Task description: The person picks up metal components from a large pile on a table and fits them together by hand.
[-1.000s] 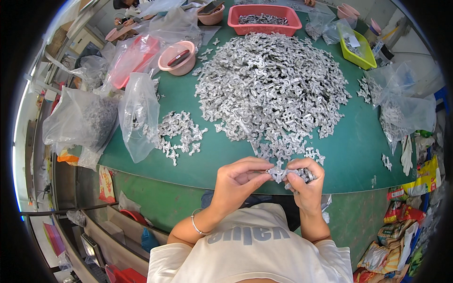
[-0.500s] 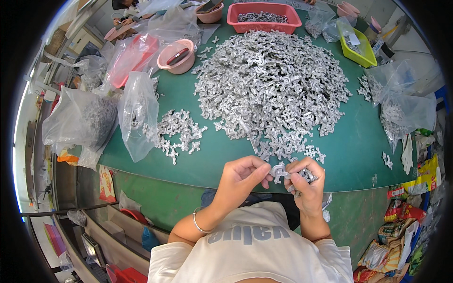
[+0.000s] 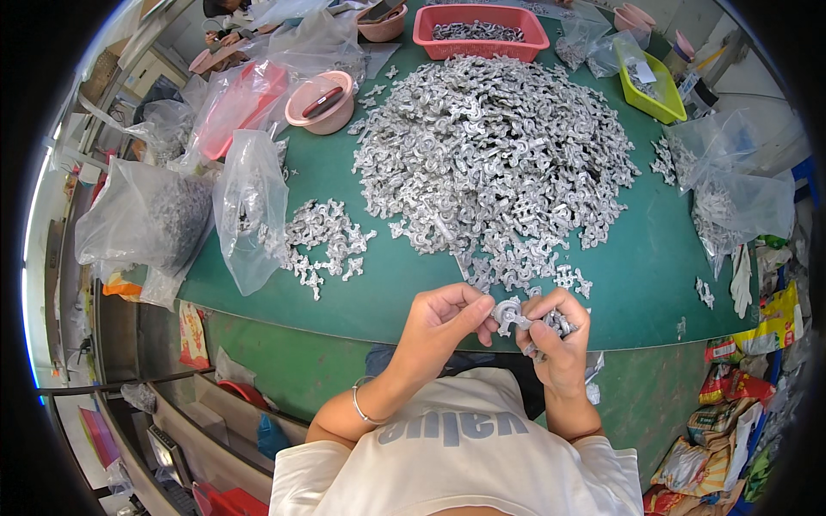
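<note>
The person's left hand (image 3: 443,320) and right hand (image 3: 559,340) meet just in front of the chest, at the near edge of the green tabletop (image 3: 344,292). Between them sits a small silver metal casting (image 3: 508,314): the left grip pinches it with thumb and fingertips, while the right grip is clenched around a bunch of similar metal pieces (image 3: 555,325), its index finger curled over them and touching the same casting. A thin bracelet (image 3: 360,404) circles the left wrist. Just beyond the hands, the big heap of silver castings (image 3: 495,159) spreads over the middle of the tabletop, with loose ones trailing down to near the fingers. A smaller pile of castings (image 3: 323,241) lies to the left, beside a clear plastic bag (image 3: 251,202) standing upright, and a fuller bag of grey parts (image 3: 146,219) sits at the left edge. Farther back are a pink bowl (image 3: 321,101) holding a dark tool, a red basket (image 3: 480,27) with more metal parts, and a yellow-green tray (image 3: 650,86) toward the right. Clear bags holding castings (image 3: 731,202) lie at the right side, with a white glove (image 3: 742,279) hanging at the tabletop's edge.
</note>
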Demonstrator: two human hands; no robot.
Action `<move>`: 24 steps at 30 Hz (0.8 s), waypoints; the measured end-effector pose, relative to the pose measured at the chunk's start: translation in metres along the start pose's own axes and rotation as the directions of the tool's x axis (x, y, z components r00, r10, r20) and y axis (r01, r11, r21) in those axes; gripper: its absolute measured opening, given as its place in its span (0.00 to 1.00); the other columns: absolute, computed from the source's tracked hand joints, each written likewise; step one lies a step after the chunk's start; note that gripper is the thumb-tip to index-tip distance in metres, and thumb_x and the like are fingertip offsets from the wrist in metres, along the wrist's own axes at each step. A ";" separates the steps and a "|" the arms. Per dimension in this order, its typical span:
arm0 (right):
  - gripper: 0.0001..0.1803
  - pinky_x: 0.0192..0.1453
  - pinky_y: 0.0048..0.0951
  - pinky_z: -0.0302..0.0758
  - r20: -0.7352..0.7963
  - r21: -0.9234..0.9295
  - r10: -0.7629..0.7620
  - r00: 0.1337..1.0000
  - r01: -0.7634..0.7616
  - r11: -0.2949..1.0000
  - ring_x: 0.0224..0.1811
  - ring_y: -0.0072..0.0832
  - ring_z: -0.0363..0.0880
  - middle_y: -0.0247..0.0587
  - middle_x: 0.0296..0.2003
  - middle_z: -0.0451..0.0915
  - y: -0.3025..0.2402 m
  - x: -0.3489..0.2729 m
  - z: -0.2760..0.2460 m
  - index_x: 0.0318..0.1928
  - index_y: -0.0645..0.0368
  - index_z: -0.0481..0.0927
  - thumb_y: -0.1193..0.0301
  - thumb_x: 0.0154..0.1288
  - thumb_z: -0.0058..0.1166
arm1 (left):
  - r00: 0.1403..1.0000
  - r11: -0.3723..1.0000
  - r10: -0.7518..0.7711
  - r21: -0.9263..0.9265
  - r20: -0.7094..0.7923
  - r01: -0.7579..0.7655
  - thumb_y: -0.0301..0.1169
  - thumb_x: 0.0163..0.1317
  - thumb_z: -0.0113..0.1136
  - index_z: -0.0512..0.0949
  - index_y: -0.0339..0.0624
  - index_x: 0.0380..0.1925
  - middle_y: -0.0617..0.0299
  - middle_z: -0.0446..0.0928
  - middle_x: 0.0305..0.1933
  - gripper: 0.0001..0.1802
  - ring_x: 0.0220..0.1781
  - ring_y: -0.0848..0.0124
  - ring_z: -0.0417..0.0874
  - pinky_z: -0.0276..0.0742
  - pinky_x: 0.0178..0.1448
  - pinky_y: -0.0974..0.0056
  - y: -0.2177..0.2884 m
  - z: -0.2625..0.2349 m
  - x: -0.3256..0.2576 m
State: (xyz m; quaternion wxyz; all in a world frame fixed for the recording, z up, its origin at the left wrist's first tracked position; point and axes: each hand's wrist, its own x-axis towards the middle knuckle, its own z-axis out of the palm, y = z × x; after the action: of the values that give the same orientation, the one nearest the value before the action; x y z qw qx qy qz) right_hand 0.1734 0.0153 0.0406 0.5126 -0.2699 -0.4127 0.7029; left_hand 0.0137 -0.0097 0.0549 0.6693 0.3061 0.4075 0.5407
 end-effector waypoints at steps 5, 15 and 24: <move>0.11 0.19 0.15 0.60 0.015 0.125 0.067 0.998 -0.068 0.990 0.19 0.17 0.66 0.40 0.25 0.72 0.002 0.001 0.001 0.30 0.65 0.69 0.71 0.54 0.55 | 1.000 0.999 0.014 -0.029 0.004 -0.014 0.29 0.61 0.50 0.72 0.34 0.26 0.60 0.74 0.26 0.09 0.25 0.75 0.73 0.71 0.32 0.70 -0.003 -0.001 0.001; 0.15 0.17 0.18 0.58 0.071 0.400 0.181 0.981 -0.194 0.896 0.15 0.20 0.63 0.41 0.23 0.70 0.007 0.003 -0.006 0.37 0.68 0.69 0.68 0.57 0.53 | 0.983 0.988 0.154 0.021 -0.103 -0.153 0.27 0.59 0.52 0.74 0.31 0.28 0.58 0.76 0.27 0.08 0.27 0.76 0.75 0.72 0.33 0.73 -0.007 0.001 0.001; 0.11 0.17 0.19 0.58 0.027 0.369 0.191 0.981 -0.188 0.910 0.16 0.21 0.64 0.43 0.25 0.72 0.006 0.003 -0.004 0.35 0.69 0.71 0.72 0.56 0.51 | 0.980 0.982 0.180 0.072 -0.084 -0.174 0.27 0.60 0.52 0.74 0.30 0.28 0.58 0.76 0.27 0.09 0.26 0.75 0.76 0.72 0.33 0.73 -0.006 0.003 0.001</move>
State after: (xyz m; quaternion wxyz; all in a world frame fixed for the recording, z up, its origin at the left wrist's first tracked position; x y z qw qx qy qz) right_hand 0.1724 0.0189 0.0334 0.4856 -0.2109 -0.2424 0.8130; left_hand 0.0192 -0.0103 0.0513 0.5892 0.3377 0.4255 0.5982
